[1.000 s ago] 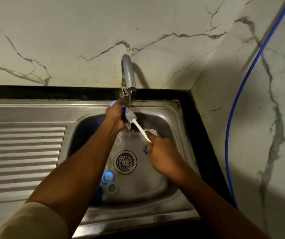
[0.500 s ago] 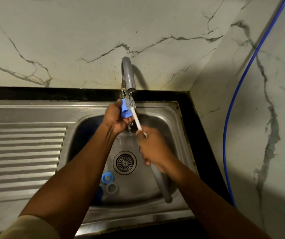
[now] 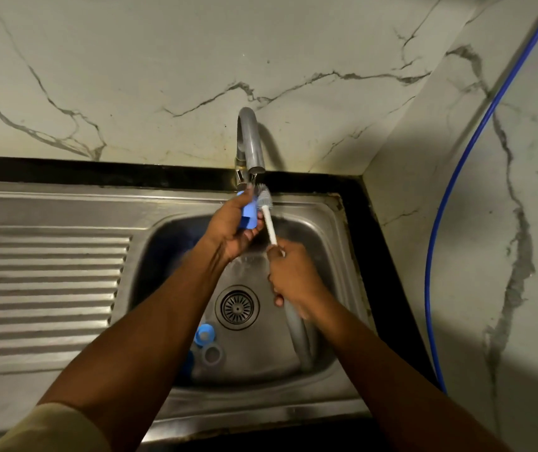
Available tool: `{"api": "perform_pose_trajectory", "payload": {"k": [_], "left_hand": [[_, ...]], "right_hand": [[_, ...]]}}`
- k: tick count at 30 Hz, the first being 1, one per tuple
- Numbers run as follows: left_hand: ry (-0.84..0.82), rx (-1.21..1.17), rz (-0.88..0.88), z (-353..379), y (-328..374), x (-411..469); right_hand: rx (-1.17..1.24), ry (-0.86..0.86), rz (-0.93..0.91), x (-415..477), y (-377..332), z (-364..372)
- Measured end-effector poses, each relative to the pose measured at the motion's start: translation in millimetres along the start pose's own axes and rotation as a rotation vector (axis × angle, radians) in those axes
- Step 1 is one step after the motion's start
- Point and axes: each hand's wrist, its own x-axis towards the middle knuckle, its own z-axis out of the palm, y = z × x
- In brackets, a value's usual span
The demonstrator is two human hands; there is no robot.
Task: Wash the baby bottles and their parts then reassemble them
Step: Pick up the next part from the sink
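Sink (image 3: 261,412) floor beside drain (image 3: 237,307): blue ring (image 3: 204,334) and grey ring (image 3: 212,353) side by side, well short of either hand's fingers. Right hand (image 3: 293,278) fingers curled round brush (image 3: 269,223) handle; bristle head sits beyond those fingers, against blue part (image 3: 249,213). Left hand (image 3: 231,230) fingers clamped on that part, probably a bottle collar, just under tap (image 3: 249,141).

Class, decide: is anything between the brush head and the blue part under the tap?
Nothing visible. The brush head sits right beside the blue part that the left hand holds; the right hand grips its handle.
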Motion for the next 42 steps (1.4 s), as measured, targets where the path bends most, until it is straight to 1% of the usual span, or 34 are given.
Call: {"api": "perform_pose_trajectory", "payload": {"k": [2,5,6,7,9,11,12,15,17,19,21,23,25,27,29,31,34,36,38,39,42], "left_hand": [[0.006,0.023,0.004,1.9,-2.8,-0.2],[0.089,-0.026,0.070,-11.1,11.5,5.5],[0.109,-0.012,0.081,-13.6,14.1,6.2],[0.144,0.031,0.096,-14.3,12.6,6.2],[0.170,0.159,0.110,-8.7,4.9,4.5],[0.167,0.239,0.114,-4.5,-1.0,8.0],[0.167,0.227,0.116,-3.1,0.9,8.8],[0.147,0.117,0.079,-6.5,12.3,6.8],[0.126,0.155,0.051,-6.3,9.4,3.4],[0.061,0.201,0.040,1.8,1.7,-4.3],[0.040,0.175,0.053,9.0,1.3,-6.5],[0.050,0.103,0.071,5.5,9.6,-0.3],[0.043,0.041,0.050,-3.1,16.3,5.4],[0.085,0.100,0.040,-6.6,11.7,3.6],[0.107,0.182,0.018,-2.2,4.3,-0.3],[0.097,0.129,-0.004,4.9,2.1,-2.5],[0.130,-0.004,-0.010,6.0,16.7,2.3],[0.068,-0.024,-0.032,7.6,20.7,-0.6],[-0.011,0.001,-0.017,16.1,15.5,-6.5],[-0.032,0.011,0.003,18.4,11.8,-8.0],[-0.032,-0.030,0.004,17.4,9.6,-11.4]], "right_hand": [[0.058,0.001,0.042,6.4,0.6,-2.5],[0.015,-0.120,0.028,-15.6,10.7,3.0],[0.007,-0.137,0.041,-22.0,13.6,5.3],[0.008,-0.130,0.051,-21.2,17.7,7.5],[0.066,-0.047,0.090,-5.9,18.5,8.5],[0.113,-0.011,0.111,3.2,14.8,6.5],[0.107,-0.020,0.094,1.2,14.2,7.4],[-0.001,-0.057,0.025,-18.8,13.0,11.2],[-0.056,-0.051,-0.001,-17.3,13.5,10.3],[-0.010,0.005,0.005,-3.9,8.5,5.8],[0.020,0.008,-0.007,0.7,4.2,4.6],[-0.037,-0.031,-0.017,-9.9,4.6,8.7],[-0.096,-0.075,-0.019,-23.0,7.1,10.7],[-0.082,-0.078,-0.008,-18.3,8.7,7.9],[-0.022,-0.017,0.008,-1.8,3.8,1.9],[-0.014,-0.010,0.014,2.4,-0.8,-1.8],[-0.100,-0.100,-0.033,-19.9,-2.0,3.1],[-0.158,-0.077,-0.082,-25.4,-2.5,7.6],[-0.129,-0.002,-0.110,-12.7,-6.3,9.0],[-0.089,0.018,-0.095,-5.3,-10.1,8.6],[-0.012,-0.032,-0.032,-2.8,-12.7,5.4]]}}
